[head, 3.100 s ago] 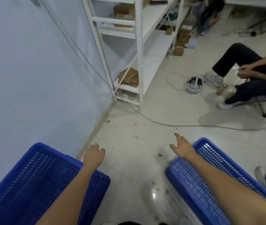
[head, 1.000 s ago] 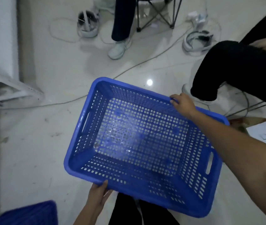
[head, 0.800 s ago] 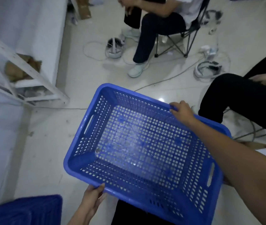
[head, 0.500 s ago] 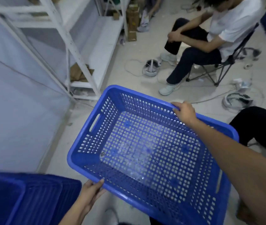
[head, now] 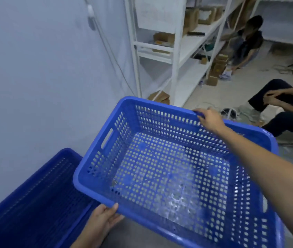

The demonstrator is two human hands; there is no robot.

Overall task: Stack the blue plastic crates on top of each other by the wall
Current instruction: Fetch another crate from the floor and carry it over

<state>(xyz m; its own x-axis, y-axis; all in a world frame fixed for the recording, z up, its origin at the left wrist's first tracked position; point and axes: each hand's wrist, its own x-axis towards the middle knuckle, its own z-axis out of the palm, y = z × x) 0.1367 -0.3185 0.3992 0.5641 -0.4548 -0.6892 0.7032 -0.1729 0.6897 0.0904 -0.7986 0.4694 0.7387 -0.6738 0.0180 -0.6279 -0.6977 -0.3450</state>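
Observation:
I hold an empty blue perforated plastic crate [head: 169,169] in the air, tilted a little. My right hand [head: 209,119] grips its far rim. My left hand [head: 104,219] grips its near rim from below. A second, darker blue crate [head: 34,199] stands at the lower left against the pale wall [head: 43,68]. The held crate's left corner overlaps the right edge of that crate.
White metal shelving [head: 176,56] with cardboard boxes stands along the wall ahead. A cable [head: 113,56] runs down the wall. A person sits on a folding chair [head: 288,108] at the right, another crouches [head: 245,43] at the far back. Cables and a headset lie on the floor.
My view and the held crate have swung left toward the wall. The crate by the wall has come further into view, and the held one now overlaps its edge.

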